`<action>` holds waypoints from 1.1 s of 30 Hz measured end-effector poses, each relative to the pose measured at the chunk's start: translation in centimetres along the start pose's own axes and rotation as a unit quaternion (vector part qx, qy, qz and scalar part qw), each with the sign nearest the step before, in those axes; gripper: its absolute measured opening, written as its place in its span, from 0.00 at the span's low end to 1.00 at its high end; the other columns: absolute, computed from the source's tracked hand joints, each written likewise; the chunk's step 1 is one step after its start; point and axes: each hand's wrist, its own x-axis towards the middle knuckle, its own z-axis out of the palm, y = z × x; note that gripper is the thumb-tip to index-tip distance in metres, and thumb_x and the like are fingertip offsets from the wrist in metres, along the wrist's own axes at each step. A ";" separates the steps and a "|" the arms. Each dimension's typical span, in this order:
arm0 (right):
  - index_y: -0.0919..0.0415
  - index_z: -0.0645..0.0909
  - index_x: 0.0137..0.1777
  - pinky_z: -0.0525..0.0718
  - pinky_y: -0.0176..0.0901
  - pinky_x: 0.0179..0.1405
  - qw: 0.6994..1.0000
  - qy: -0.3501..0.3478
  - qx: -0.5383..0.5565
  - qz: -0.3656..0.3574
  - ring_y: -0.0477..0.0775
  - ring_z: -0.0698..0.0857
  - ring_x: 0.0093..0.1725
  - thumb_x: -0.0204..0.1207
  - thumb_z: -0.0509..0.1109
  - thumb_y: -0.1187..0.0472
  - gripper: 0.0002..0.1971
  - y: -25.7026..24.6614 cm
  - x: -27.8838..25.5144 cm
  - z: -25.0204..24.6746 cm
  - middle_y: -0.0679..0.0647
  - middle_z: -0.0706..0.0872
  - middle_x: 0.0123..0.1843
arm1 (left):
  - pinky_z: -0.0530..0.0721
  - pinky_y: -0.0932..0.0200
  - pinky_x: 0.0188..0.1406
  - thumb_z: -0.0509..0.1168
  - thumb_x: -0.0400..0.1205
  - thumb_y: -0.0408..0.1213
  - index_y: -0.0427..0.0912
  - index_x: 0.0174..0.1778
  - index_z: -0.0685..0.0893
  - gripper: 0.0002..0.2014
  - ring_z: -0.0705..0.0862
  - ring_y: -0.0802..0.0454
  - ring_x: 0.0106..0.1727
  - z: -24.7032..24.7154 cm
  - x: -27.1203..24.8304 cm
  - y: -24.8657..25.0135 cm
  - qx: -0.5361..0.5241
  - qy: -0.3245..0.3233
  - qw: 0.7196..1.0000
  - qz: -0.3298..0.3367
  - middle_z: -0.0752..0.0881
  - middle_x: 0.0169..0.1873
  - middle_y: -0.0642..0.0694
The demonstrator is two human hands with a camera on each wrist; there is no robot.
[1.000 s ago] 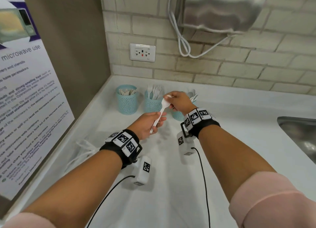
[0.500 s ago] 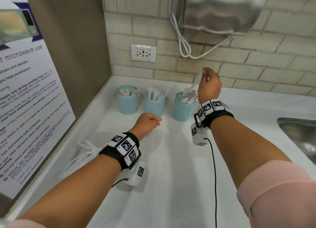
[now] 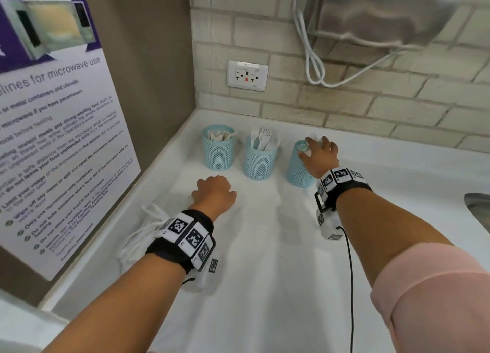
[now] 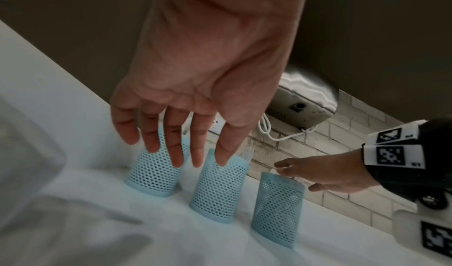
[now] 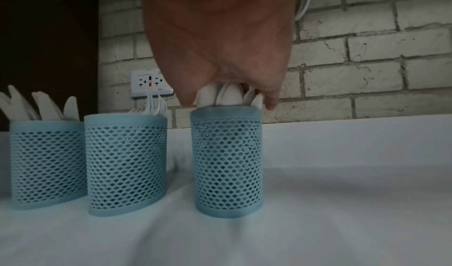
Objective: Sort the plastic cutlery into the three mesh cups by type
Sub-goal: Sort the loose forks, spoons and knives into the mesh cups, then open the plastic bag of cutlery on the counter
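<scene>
Three blue mesh cups stand in a row near the back wall. The left cup (image 3: 218, 151) holds white knives (image 5: 44, 106). White forks (image 3: 265, 138) fill the middle cup (image 3: 261, 162). The right cup (image 3: 298, 171) holds spoons (image 5: 229, 96). My right hand (image 3: 314, 148) lies over that cup's mouth with its fingers spread and touching the spoon bowls; nothing is gripped. My left hand (image 3: 213, 192) hovers above the counter in front of the left and middle cups, fingers hanging loose and empty.
A crumpled white wrapper (image 3: 143, 233) lies on the white counter (image 3: 265, 273) by the left wall. A sink edge (image 3: 480, 207) shows at the right. A wall outlet (image 3: 247, 75) and a metal hand dryer (image 3: 384, 13) with a looped cord hang behind the cups.
My right hand took the white spoon from my left hand, lifted it above the right cup and lowered it in among the spoons. My left hand let go and drew back slightly.
</scene>
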 end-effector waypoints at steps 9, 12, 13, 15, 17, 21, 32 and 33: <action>0.55 0.68 0.77 0.67 0.66 0.69 0.982 0.185 0.042 0.015 0.70 0.68 0.74 0.72 0.67 0.53 0.31 -2.5 -0.4 0.0 0.69 0.65 0.78 | 0.66 0.44 0.69 0.66 0.78 0.55 0.44 0.74 0.68 0.32 0.61 0.39 0.75 -3.0 -2.7 -2.0 0.152 -0.044 0.986 -0.053 0.69 0.71 0.41; 0.56 0.68 0.76 0.67 0.58 0.67 0.969 0.220 0.112 0.000 0.67 0.68 0.72 0.73 0.65 0.61 0.28 -3.7 -1.1 -0.4 0.63 0.67 0.77 | 0.68 0.44 0.69 0.70 0.73 0.57 0.41 0.73 0.67 0.38 0.65 0.37 0.74 -4.4 -3.3 -4.4 0.181 -0.062 0.978 -0.084 0.70 0.70 0.38; 0.57 0.69 0.75 0.67 0.57 0.66 0.963 0.235 0.134 -0.006 0.66 0.69 0.71 0.73 0.64 0.63 0.28 -4.3 -1.4 -0.7 0.63 0.69 0.75 | 0.70 0.44 0.70 0.72 0.72 0.57 0.39 0.72 0.68 0.38 0.68 0.37 0.72 -4.8 -3.6 -5.3 0.188 -0.072 0.975 -0.090 0.73 0.69 0.38; 0.59 0.72 0.72 0.69 0.58 0.65 0.952 0.254 0.165 -0.031 0.65 0.72 0.69 0.72 0.64 0.65 0.26 -5.3 -2.0 -0.5 0.63 0.72 0.71 | 0.74 0.46 0.68 0.74 0.69 0.56 0.38 0.68 0.72 0.37 0.75 0.38 0.67 -5.3 -4.0 -6.9 0.194 -0.090 0.973 -0.089 0.79 0.64 0.39; 0.61 0.74 0.70 0.72 0.56 0.65 0.945 0.257 0.186 -0.078 0.65 0.75 0.66 0.71 0.63 0.67 0.25 -6.2 -2.4 -0.3 0.64 0.74 0.68 | 0.79 0.49 0.62 0.76 0.69 0.52 0.37 0.64 0.76 0.33 0.82 0.42 0.60 -5.4 -4.7 -7.9 0.181 -0.107 0.974 -0.086 0.84 0.58 0.41; 0.63 0.74 0.67 0.79 0.50 0.59 0.938 0.196 0.238 -0.156 0.63 0.81 0.57 0.74 0.61 0.69 0.21 -8.4 -3.8 0.4 0.64 0.72 0.67 | 0.79 0.50 0.64 0.76 0.71 0.44 0.36 0.67 0.75 0.31 0.81 0.42 0.62 -5.4 -5.5 -8.6 0.143 -0.083 0.982 -0.096 0.82 0.62 0.41; 0.65 0.81 0.58 0.78 0.36 0.44 0.928 -0.237 0.244 -0.152 0.55 0.82 0.46 0.78 0.58 0.71 0.13 -11.5 -7.0 0.8 0.58 0.83 0.48 | 0.72 0.62 0.52 0.76 0.73 0.40 0.36 0.62 0.82 0.23 0.81 0.44 0.62 -6.5 -5.7 -7.9 -0.017 -0.023 0.999 -0.029 0.83 0.62 0.41; 0.64 0.81 0.58 0.77 0.33 0.39 0.920 -0.267 0.246 -0.145 0.53 0.83 0.45 0.79 0.58 0.70 0.13 -11.6 -7.2 0.5 0.57 0.84 0.48 | 0.72 0.62 0.51 0.76 0.72 0.40 0.36 0.61 0.83 0.23 0.81 0.44 0.62 -6.9 -5.7 -7.6 -0.032 -0.016 0.999 -0.019 0.83 0.61 0.41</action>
